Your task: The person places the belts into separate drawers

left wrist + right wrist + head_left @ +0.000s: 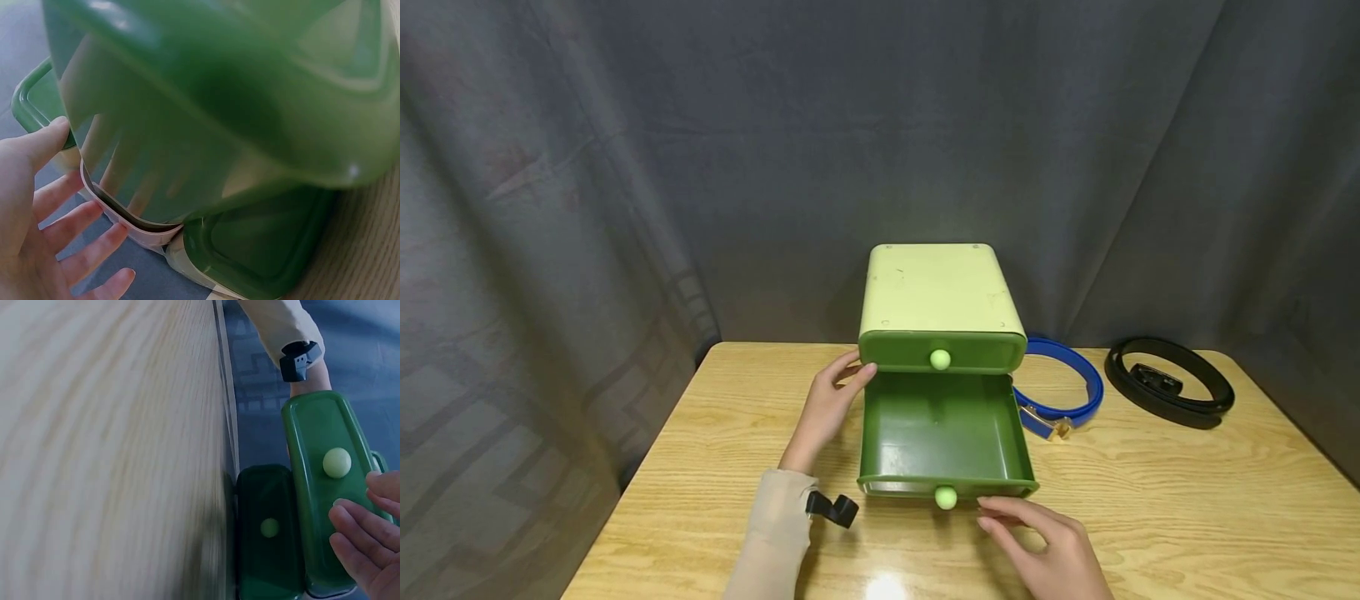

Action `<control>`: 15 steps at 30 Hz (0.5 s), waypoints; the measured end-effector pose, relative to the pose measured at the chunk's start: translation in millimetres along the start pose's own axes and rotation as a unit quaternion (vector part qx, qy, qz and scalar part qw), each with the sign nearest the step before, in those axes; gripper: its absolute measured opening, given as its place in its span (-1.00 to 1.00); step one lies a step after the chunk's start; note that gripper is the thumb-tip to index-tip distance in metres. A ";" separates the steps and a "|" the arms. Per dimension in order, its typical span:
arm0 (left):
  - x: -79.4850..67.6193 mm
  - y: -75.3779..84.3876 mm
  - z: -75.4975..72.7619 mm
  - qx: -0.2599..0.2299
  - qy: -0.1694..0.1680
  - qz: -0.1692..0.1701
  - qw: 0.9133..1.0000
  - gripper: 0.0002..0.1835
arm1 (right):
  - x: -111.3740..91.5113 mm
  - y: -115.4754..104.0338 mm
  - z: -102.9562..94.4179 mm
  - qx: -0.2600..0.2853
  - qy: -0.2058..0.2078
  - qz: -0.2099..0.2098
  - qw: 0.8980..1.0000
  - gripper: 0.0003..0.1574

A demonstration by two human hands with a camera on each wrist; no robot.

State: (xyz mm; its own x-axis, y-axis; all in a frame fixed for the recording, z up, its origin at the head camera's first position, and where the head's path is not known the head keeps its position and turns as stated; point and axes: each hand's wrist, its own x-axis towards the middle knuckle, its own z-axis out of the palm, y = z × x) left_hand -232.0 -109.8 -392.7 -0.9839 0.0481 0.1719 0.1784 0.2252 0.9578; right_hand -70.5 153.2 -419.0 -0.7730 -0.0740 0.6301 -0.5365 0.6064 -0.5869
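Note:
A small chest of drawers with a pale yellow-green housing [940, 287] stands at the back of the table. Its middle drawer [936, 429] is pulled well out, and nothing lies in it. The top drawer [898, 352] and the bottom drawer [270, 562] are closed, each with a round pale knob. My left hand [827, 407] is at the housing's left side, thumb by the top drawer's front edge and fingers spread along the side. At the right end of the pulled-out drawer's front, my right hand [1052, 542] has its fingertips close to the green face, holding nothing.
Right of the chest lies a coiled blue belt [1093, 383] with a gold-coloured buckle. Farther right is a coiled black belt [1221, 396]. A grey curtain [775, 167] hangs behind the wooden table [700, 492].

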 end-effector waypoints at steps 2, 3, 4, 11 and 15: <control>0.2 0.1 0.1 0.001 0.001 0.000 1.000 -0.43 | -1.0 2.2 -3.2 -0.004 0.004 0.001 1.000 -0.43; 0.1 0.3 0.1 0.000 0.001 0.000 1.000 -0.43 | -1.4 3.2 -4.8 -0.006 0.005 0.004 1.000 -0.43; 0.0 0.6 0.1 0.001 0.001 0.000 1.000 -0.44 | -1.9 4.1 -6.3 -0.009 0.006 0.008 1.000 -0.44; 0.4 0.6 0.3 0.003 0.004 0.012 1.000 -0.45 | -4.9 12.1 -16.3 -0.019 0.016 0.023 0.999 -0.44; 0.6 0.2 0.5 0.005 0.006 0.018 1.000 -0.45 | -5.1 15.5 -21.2 -0.029 0.025 0.026 0.999 -0.44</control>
State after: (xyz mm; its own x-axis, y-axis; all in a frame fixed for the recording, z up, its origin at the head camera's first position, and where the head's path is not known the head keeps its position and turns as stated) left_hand -232.6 -109.3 -392.5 -0.9768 0.0451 0.2095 0.2142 0.2327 0.9487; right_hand -67.6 179.7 -420.6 -0.7810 -0.0024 0.6246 -0.4736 0.6541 -0.5898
